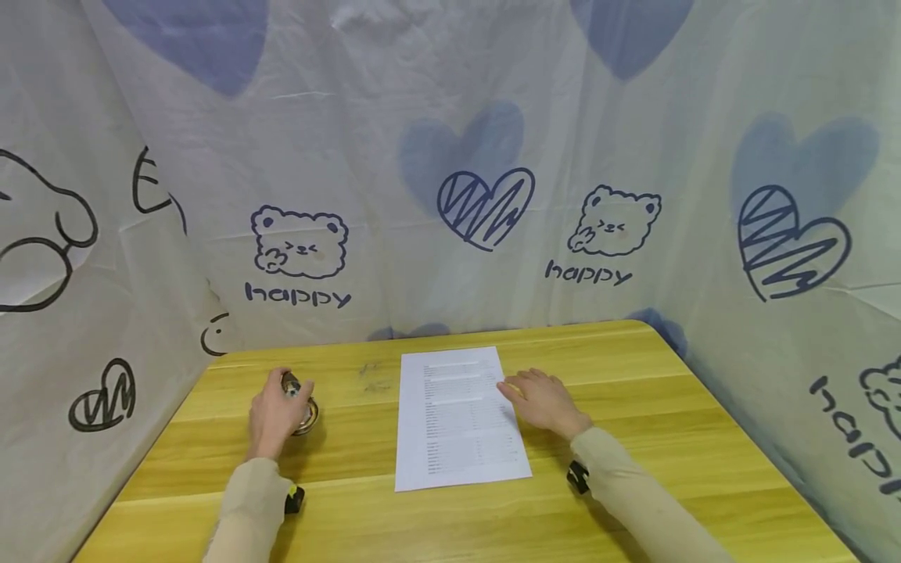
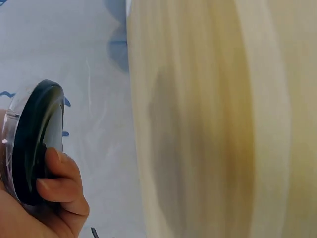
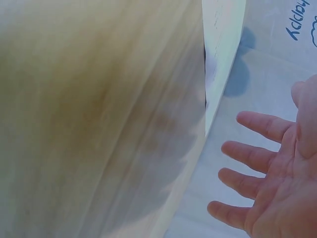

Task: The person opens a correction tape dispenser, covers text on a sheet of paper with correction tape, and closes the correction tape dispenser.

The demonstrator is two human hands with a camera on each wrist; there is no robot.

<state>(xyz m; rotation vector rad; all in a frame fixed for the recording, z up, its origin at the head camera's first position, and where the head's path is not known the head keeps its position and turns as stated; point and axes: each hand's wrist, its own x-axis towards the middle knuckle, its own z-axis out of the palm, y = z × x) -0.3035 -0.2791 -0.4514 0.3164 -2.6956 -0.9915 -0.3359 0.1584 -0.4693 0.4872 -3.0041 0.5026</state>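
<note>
My left hand grips a round, dark-rimmed object with clear sides, over the left part of the table. In the left wrist view its thick black rim stands on edge, and two curled fingers lie against its face; its exact kind I cannot tell. The head view shows only parts of it, a shiny ring below the thumb among them. Printed with lines of small text, a white sheet of paper lies mid-table. My right hand is at its right edge, palm down, fingertips overlapping the margin. Those fingers are spread and hold nothing.
The yellow wood-grain table has rounded far corners. Pale curtains with hearts and bear drawings hang along its far side and both flanks. Faint dark marks show on the tabletop left of the paper.
</note>
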